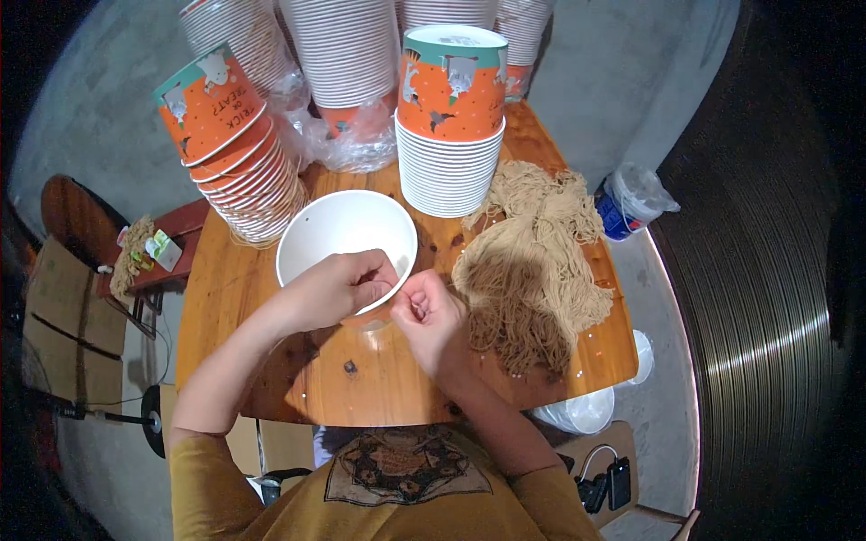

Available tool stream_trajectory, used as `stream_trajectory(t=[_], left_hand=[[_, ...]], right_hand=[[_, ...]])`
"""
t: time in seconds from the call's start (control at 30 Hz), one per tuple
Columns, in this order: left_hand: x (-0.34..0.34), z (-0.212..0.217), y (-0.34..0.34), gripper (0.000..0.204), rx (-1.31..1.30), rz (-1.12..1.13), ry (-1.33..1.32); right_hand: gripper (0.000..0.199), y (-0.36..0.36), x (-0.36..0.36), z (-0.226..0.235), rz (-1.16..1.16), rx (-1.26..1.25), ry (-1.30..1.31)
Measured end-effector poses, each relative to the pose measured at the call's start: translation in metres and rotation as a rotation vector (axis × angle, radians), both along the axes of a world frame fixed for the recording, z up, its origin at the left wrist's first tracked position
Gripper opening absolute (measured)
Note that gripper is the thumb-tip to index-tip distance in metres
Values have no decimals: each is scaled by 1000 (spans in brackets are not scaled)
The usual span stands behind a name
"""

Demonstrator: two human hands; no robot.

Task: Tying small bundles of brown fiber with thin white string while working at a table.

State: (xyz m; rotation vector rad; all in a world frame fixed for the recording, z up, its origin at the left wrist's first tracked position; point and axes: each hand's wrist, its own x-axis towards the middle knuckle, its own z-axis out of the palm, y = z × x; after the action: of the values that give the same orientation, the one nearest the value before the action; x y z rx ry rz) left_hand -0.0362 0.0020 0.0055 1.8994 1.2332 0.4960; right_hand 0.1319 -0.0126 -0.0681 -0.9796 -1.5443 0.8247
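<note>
A white-lined paper bucket (338, 225) stands on the wooden table in front of me, its open mouth tilted toward me. My left hand (338, 287) reaches over the near right rim, thumb and fingers closed together inside it. Just outside the same stretch of rim, my right hand (428, 320) is closed in a pinch, close to the left fingertips. Whatever lies between the fingers of either hand is too small to make out. Right of the bucket spreads a heap of tan cord (532, 261), nearest to my right hand.
Upside-down orange buckets form a stack (451, 126) behind and a leaning stack (234, 144) at left, with cords hanging on it. Plastic wrap (356, 149) lies between them. The wooden table (361, 388) ends near my body. A lidded blue pail (627, 203) stands beyond its right edge.
</note>
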Motion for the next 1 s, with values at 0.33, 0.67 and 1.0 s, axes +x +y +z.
stream_trajectory(t=[0.33, 0.67, 1.0], left_hand=[[4, 5, 1, 13, 99, 5, 141], [-13, 13, 5, 16, 208, 156, 48], [-2, 10, -1, 28, -375, 183, -545]], right_hand=[[10, 1, 8, 7, 81, -47, -34], [16, 16, 24, 34, 274, -202, 99], [21, 42, 16, 35, 453, -448, 47]])
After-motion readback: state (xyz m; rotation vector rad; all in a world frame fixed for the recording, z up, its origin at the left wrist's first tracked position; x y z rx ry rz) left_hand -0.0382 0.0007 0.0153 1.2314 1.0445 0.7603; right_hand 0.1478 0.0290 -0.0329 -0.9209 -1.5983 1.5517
